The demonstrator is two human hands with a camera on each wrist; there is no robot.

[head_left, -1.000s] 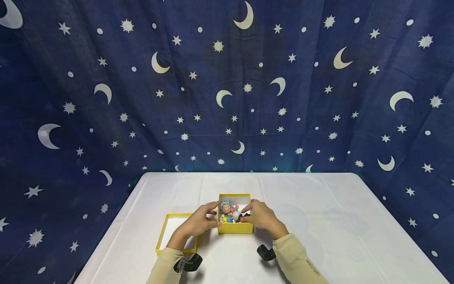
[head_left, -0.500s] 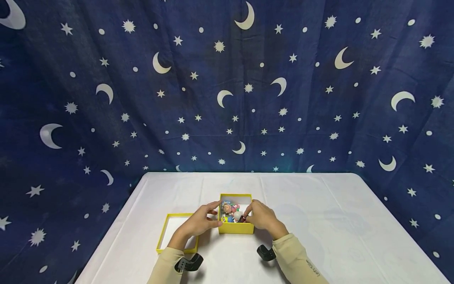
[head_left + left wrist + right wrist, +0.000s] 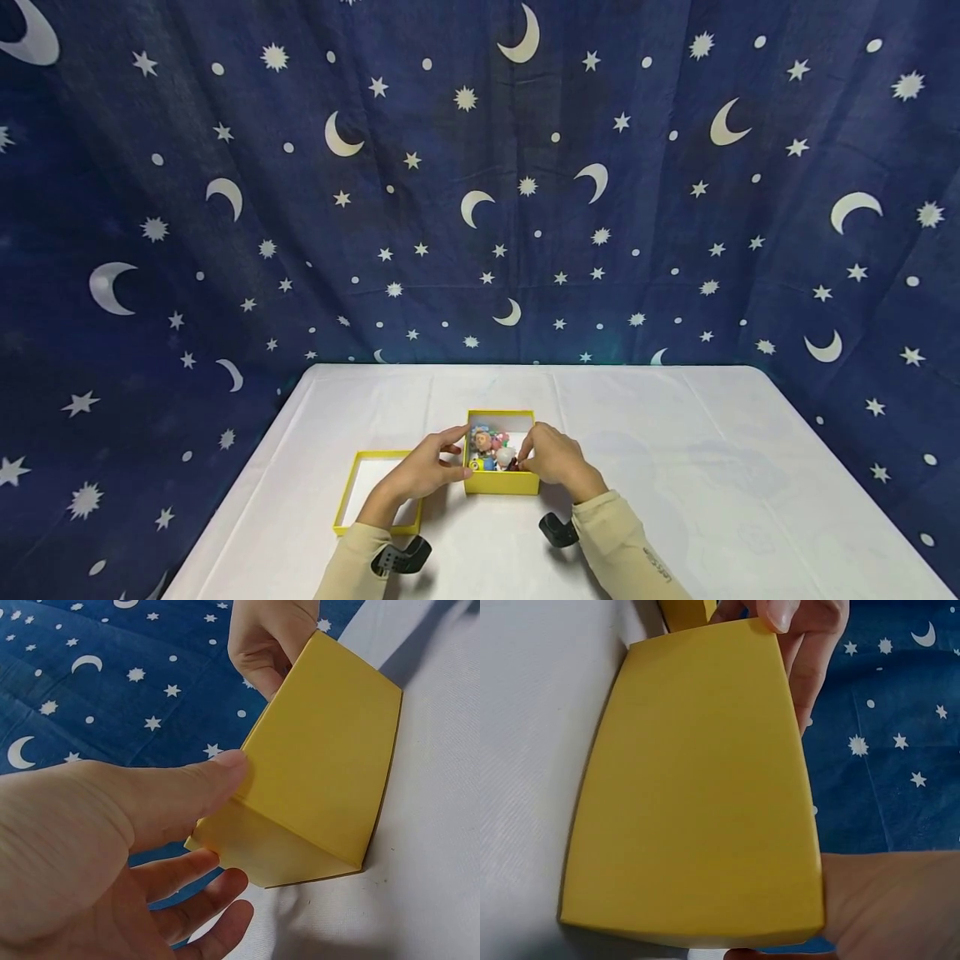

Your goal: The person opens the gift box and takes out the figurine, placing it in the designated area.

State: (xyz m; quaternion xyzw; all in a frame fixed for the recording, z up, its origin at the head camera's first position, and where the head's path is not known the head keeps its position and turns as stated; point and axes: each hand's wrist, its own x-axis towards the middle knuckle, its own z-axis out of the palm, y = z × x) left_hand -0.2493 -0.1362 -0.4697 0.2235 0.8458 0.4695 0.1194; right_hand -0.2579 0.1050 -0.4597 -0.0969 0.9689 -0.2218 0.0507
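Note:
A yellow box [image 3: 502, 483] with a white inside stands on the table, holding several small toy figures. One wears blue and has a tan face [image 3: 482, 442], one is pink [image 3: 498, 442], one has a round white head [image 3: 506, 456], and a blue-and-yellow one [image 3: 482, 464] lies in front. My left hand [image 3: 427, 467] grips the box's left end, thumb on the front wall and index finger by the far corner. My right hand [image 3: 557, 457] reaches over the right wall, fingers bent down at a dark red figure [image 3: 513, 466]. The walls hide those fingertips, so I cannot tell whether they pinch it.
A shallow white box lid with a yellow rim [image 3: 346, 492] lies left of the box, partly under the left forearm. White cloth covers the table [image 3: 675, 483]. A dark blue curtain with moons and stars [image 3: 420, 208] hangs behind and at both sides.
The right fingers have bent further down inside the box at its right side, bringing the dark red figure lower beside the white-headed one. The left hand keeps its place at the box.

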